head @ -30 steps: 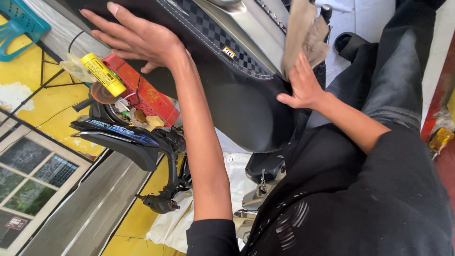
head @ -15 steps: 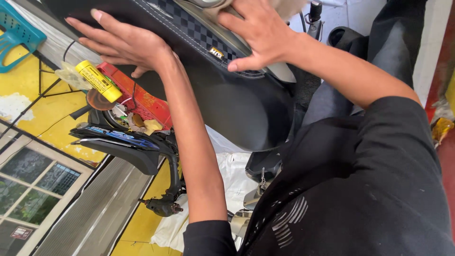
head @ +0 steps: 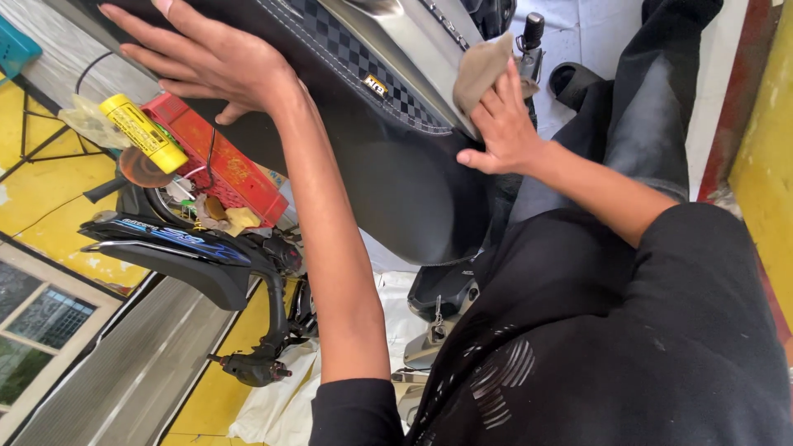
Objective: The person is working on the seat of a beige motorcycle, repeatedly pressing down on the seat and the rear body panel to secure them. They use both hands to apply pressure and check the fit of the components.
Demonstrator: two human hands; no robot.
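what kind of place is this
Probably a small motorbike repair spot or home workshop. The left hand steadies a black scooter seat, the right hand rubs it with a brown cloth, and a stripped frame stands alongside.

left hand (head: 211, 62) on seat (head: 388, 157), right hand (head: 504, 128) pressing cloth (head: 479, 70)

A yellow tube (head: 145, 134) lies against the near end of a red box (head: 221, 163). Below the red box sits a black panel with blue graphics (head: 169, 248); farther below, white cloth (head: 281, 396) covers the yellow floor (head: 49, 177).
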